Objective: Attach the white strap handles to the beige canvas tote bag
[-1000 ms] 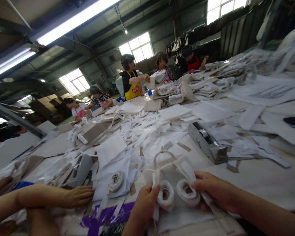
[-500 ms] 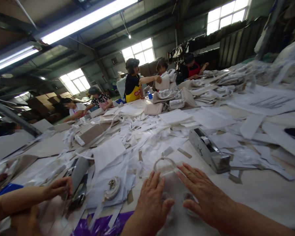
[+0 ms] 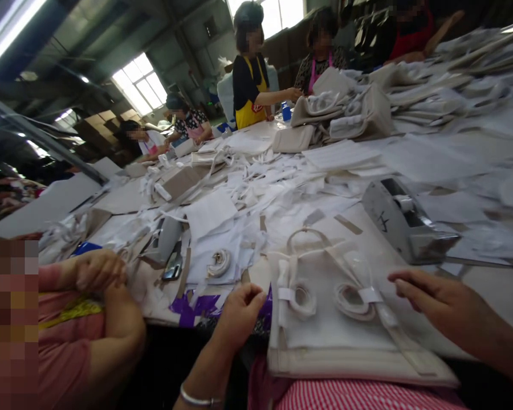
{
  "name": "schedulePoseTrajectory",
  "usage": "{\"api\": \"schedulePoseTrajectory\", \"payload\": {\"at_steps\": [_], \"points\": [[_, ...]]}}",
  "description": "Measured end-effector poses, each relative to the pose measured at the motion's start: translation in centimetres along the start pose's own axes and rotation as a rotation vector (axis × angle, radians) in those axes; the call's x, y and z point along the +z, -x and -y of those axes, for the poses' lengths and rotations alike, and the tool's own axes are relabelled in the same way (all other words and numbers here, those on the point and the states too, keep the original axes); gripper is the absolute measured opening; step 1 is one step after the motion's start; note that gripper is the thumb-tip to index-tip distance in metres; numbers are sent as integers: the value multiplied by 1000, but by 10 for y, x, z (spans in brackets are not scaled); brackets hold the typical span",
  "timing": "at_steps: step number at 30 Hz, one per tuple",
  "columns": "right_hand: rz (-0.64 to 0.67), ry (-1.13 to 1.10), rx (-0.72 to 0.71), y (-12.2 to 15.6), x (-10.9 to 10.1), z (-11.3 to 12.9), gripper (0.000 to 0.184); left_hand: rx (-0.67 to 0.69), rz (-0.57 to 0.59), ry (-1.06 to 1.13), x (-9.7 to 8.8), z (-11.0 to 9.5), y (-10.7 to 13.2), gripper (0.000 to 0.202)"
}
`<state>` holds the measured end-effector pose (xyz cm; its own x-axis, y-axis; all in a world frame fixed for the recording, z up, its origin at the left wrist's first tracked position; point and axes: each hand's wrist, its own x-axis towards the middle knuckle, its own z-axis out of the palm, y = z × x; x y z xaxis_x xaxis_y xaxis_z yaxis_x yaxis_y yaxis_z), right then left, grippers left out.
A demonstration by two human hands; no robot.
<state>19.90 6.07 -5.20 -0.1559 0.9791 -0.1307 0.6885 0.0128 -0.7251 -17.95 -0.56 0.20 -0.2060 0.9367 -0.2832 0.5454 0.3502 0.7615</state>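
A cream handbag (image 3: 325, 341) lies at the table's front edge, tilted toward my lap, its top handle (image 3: 310, 232) pointing away. Two coiled straps (image 3: 354, 300) rest on its front, with white wrapping on them. Just left of the bag is my left hand (image 3: 239, 313), its fingers curled in and nothing visible in them. To the bag's right, my right hand (image 3: 440, 299) hovers apart from it, fingers stretched out toward the left and holding nothing. Behind the right hand stands a grey tape dispenser (image 3: 404, 219).
At left, a co-worker in a pink top (image 3: 64, 347) sits with arms folded, close to my left arm. A coiled strap (image 3: 219, 263) lies on white sheets beside a second dispenser (image 3: 165, 239). Bags (image 3: 359, 114) pile up farther back, near several other people.
My hands have come off the bag and moved apart, one to each side. The view has tipped down, showing the whole bag. The co-worker at left now has folded arms.
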Motion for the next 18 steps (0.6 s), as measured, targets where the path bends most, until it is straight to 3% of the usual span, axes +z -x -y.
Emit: {"api": "schedulePoseTrajectory", "payload": {"at_steps": [3, 5, 12, 15, 18], "points": [[364, -68, 85, 13, 1, -12, 43, -156, 208, 36, -1, 8, 25, 25], [449, -125, 108, 22, 6, -9, 42, -207, 230, 28, 1, 8, 35, 29], [426, -224, 112, 32, -1, 17, 25, -210, 304, 22, 10, 17, 30, 44], [445, -270, 184, 30, -6, 19, 28, -210, 332, 124, 14, 30, 25, 50], [356, -232, 223, 26, -7, 20, 29, -235, 349, 181, 22, 36, 27, 50]]}}
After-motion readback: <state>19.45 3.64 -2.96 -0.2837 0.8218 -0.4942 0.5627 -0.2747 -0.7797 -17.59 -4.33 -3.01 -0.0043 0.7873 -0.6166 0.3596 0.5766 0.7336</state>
